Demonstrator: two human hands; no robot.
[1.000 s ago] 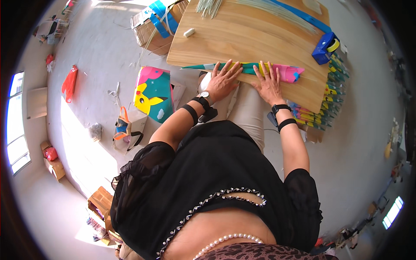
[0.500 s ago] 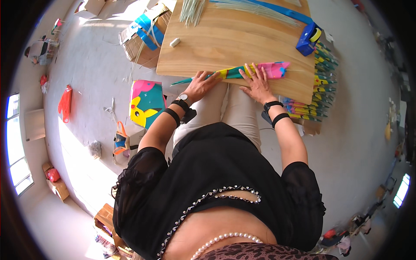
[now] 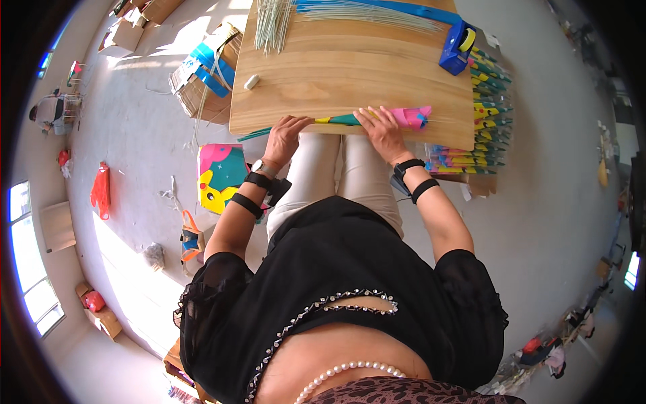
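A long roll of printed sheet (image 3: 344, 120), green, yellow and pink, lies along the near edge of the wooden table (image 3: 350, 67). Its thin green end points left and its wider pink end points right. My left hand (image 3: 286, 138) is closed around the narrow green part, fingers bent over it. Toward the pink end, my right hand (image 3: 383, 133) curls over the roll with its fingers on top. Whatever lies under both palms is hidden.
A blue tape dispenser (image 3: 457, 48) sits at the table's right edge, beside stacked similar rolls (image 3: 488, 111). Thin pale sticks (image 3: 272, 25) lie at the back. A small white block (image 3: 252, 81) is on the left. A tied cardboard box (image 3: 195, 91) and a printed sheet-covered object (image 3: 222, 175) stand left.
The roll has become narrower and sits nearer the table's front edge. My right hand's spread fingers have drawn in over it, and my left hand has moved left along it. The view has shifted slightly.
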